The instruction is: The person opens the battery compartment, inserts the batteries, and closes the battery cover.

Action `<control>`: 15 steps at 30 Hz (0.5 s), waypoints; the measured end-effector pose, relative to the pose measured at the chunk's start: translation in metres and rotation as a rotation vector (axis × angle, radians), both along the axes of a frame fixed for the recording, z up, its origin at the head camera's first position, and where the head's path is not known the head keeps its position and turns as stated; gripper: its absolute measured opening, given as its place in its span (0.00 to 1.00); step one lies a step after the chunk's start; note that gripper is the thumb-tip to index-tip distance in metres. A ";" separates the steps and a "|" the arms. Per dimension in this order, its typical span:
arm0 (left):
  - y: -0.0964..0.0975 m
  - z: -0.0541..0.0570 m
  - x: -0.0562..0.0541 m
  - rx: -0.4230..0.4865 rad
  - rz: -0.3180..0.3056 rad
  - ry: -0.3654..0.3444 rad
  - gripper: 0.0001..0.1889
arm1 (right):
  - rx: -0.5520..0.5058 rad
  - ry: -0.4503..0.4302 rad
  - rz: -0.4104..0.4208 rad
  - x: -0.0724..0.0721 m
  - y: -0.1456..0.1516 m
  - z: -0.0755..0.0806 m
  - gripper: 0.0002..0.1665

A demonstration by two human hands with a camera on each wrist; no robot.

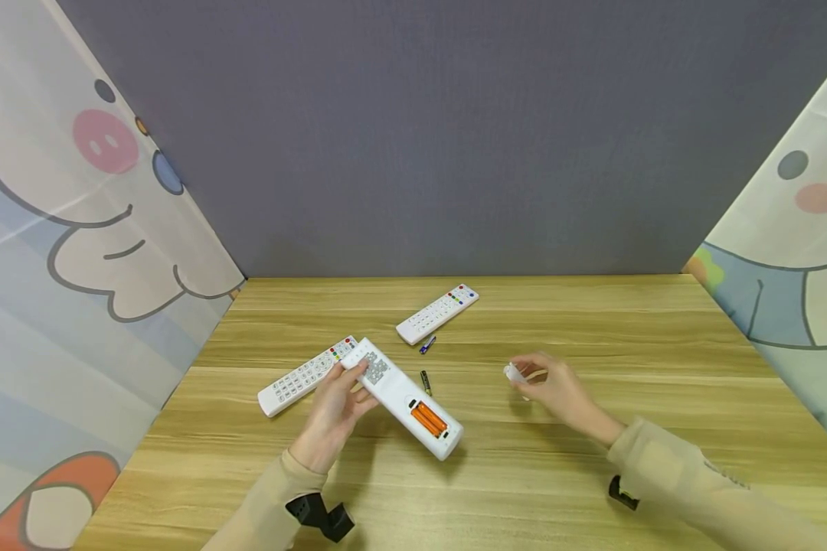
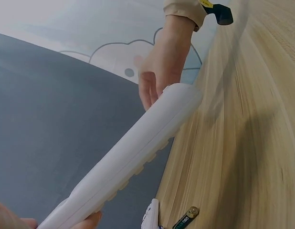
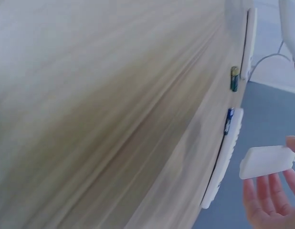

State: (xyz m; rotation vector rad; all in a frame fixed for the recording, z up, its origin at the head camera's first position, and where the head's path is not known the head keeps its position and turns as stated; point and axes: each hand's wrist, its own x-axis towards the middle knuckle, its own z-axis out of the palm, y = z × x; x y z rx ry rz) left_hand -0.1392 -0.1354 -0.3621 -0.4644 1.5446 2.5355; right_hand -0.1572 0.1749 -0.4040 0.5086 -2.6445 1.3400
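Our left hand [image 1: 331, 419] is gripping a remote [image 1: 400, 396], our right hand [image 1: 557, 386] pinching a cover [image 3: 266, 162]; only the head view is showing orange batteries [image 1: 428, 419].

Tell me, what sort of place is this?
Possibly a small indoor booth set up for tabletop work: a wood-grain table meets a plain grey panel, with cartoon-printed sheets on either side.

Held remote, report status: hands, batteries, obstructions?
Left hand grips white remote, back up. Right hand pinches white cover, off the remote. Orange batteries exposed in remote's back. Nothing seen between cover and remote.
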 end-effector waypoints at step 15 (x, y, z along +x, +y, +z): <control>0.004 0.001 -0.002 0.023 -0.001 0.014 0.10 | -0.214 0.013 0.017 0.018 -0.026 0.017 0.20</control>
